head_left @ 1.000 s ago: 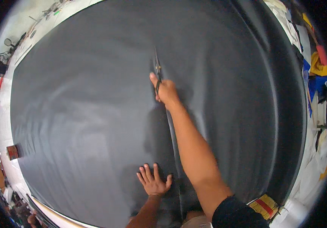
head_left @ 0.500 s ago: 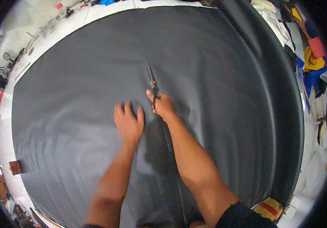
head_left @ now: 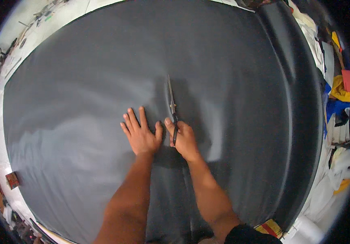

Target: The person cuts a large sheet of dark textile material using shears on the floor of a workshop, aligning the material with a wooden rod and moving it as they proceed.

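Observation:
A large dark grey sheet (head_left: 81, 89), smooth and slightly shiny like vinyl or leatherette, covers most of the pale surface under it. On its middle my left hand (head_left: 142, 137) lies flat, palm down, fingers spread. Just to the right, my right hand (head_left: 185, 140) grips the dark handles of a pair of scissors (head_left: 171, 92). The long metal blades point away from me and look closed or nearly so. From below the scissors a thin line in the sheet runs toward me; I cannot tell whether it is a cut or a crease.
Along the right, the sheet forms a long rounded roll or fold (head_left: 282, 53). A small reddish-brown block (head_left: 12, 180) rests at its left edge, and a yellow and red package (head_left: 269, 228) at the near right. Yellow, red and blue pieces (head_left: 341, 87) are heaped beyond the right side.
My left hand, blurred before, now rests flat with fingers spread. Both hands and the scissors have come nearer to me, and the view has shifted slightly.

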A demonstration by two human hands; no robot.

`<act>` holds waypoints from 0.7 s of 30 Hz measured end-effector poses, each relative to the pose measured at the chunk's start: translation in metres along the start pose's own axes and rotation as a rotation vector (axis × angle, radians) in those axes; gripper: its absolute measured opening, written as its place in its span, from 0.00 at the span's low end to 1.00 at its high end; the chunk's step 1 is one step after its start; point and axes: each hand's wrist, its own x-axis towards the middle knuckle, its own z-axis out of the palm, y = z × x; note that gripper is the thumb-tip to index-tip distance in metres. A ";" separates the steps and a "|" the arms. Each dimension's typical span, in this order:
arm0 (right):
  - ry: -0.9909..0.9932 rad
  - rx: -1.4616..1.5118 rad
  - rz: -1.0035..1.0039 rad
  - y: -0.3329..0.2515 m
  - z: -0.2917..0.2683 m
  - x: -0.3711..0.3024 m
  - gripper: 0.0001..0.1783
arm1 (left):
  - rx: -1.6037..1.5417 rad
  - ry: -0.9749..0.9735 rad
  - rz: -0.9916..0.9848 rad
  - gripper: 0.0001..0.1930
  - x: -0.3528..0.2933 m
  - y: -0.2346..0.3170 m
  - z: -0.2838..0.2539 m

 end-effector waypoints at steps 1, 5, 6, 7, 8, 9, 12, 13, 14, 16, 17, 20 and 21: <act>0.009 0.006 0.021 -0.007 0.006 0.006 0.31 | 0.007 -0.004 -0.010 0.38 -0.002 -0.004 0.000; 0.039 0.036 0.007 -0.041 0.012 0.047 0.31 | 0.001 -0.018 0.004 0.38 -0.003 -0.002 0.002; 0.030 0.044 -0.019 -0.048 0.013 0.061 0.31 | 0.001 -0.020 0.007 0.38 -0.003 0.000 0.002; 0.032 0.059 -0.009 -0.052 0.015 0.074 0.32 | 0.008 -0.032 0.007 0.38 -0.003 -0.001 0.002; 0.033 0.070 -0.005 -0.059 0.015 0.088 0.32 | 0.011 -0.039 0.004 0.38 -0.002 0.001 0.000; 0.035 0.081 0.001 -0.065 0.016 0.101 0.32 | 0.014 -0.048 0.001 0.38 -0.001 0.002 -0.002; 0.006 0.118 -0.041 -0.086 0.024 0.136 0.33 | 0.018 -0.071 -0.008 0.38 0.000 0.000 -0.006; 0.001 0.099 -0.042 -0.094 0.024 0.149 0.33 | 0.011 -0.069 -0.015 0.38 0.002 -0.001 -0.006; 0.005 0.059 -0.041 -0.101 0.020 0.162 0.34 | -0.001 -0.075 -0.017 0.38 0.003 0.001 -0.005; -0.005 0.068 -0.056 -0.113 0.021 0.185 0.33 | -0.013 -0.094 -0.026 0.39 0.002 0.002 -0.004; -0.006 0.073 -0.065 -0.119 0.020 0.198 0.33 | -0.015 -0.107 -0.027 0.39 0.001 0.003 -0.005; -0.026 0.108 -0.062 -0.140 0.020 0.243 0.32 | -0.011 -0.137 -0.031 0.39 0.000 0.003 -0.005; -0.030 0.143 -0.068 -0.148 0.022 0.254 0.31 | -0.009 -0.146 -0.033 0.40 0.001 0.003 -0.005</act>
